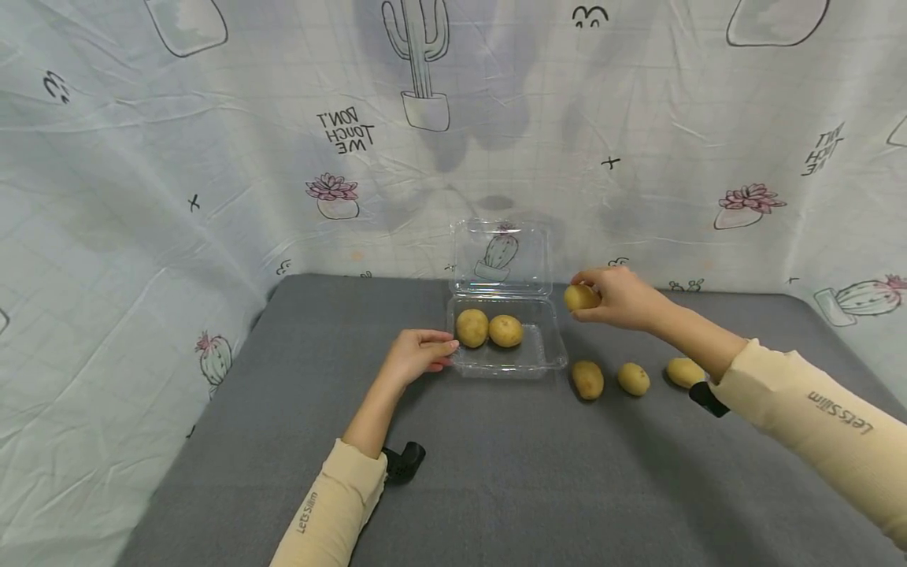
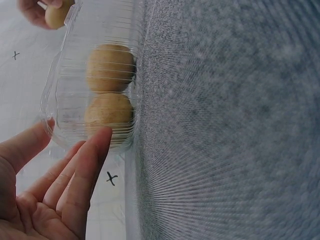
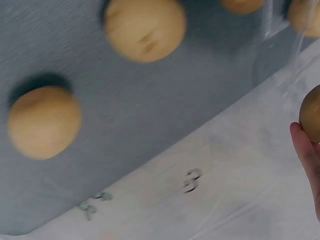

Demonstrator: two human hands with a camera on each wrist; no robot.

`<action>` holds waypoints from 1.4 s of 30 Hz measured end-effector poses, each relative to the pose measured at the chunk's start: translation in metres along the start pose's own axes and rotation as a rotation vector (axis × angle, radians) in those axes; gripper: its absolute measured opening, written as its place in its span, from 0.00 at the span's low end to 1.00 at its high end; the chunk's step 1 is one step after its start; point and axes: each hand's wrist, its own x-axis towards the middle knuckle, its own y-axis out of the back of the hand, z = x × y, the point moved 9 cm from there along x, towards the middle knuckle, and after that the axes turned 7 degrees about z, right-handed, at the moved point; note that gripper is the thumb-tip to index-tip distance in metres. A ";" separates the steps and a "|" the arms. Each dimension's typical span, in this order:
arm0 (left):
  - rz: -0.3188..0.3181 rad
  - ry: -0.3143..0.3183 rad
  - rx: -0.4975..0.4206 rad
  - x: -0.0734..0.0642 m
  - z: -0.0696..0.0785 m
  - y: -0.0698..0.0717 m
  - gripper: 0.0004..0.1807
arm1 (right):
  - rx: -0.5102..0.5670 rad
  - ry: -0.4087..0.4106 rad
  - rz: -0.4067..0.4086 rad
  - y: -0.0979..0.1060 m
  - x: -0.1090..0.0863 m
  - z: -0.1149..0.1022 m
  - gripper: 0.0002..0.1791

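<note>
A clear plastic clamshell box (image 1: 546, 356) stands open on the grey table, lid up, with two potatoes (image 1: 472, 327) (image 1: 506, 331) inside. My left hand (image 1: 420, 353) rests against the box's left wall, fingers straight; in the left wrist view my fingers (image 2: 92, 155) touch the box (image 2: 65, 90). My right hand (image 1: 620, 298) holds a potato (image 1: 581, 297) in the air just right of the box. In the right wrist view that potato (image 3: 311, 114) shows at the right edge.
Three more potatoes (image 1: 587, 379) (image 1: 633, 379) (image 1: 684, 372) lie on the grey table (image 1: 496, 472) right of the box, under my right forearm. A patterned cloth backdrop (image 1: 212, 197) hangs behind and at both sides.
</note>
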 end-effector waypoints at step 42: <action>0.013 0.000 -0.006 0.001 0.001 0.001 0.18 | -0.340 0.127 -0.219 -0.081 0.030 -0.054 0.21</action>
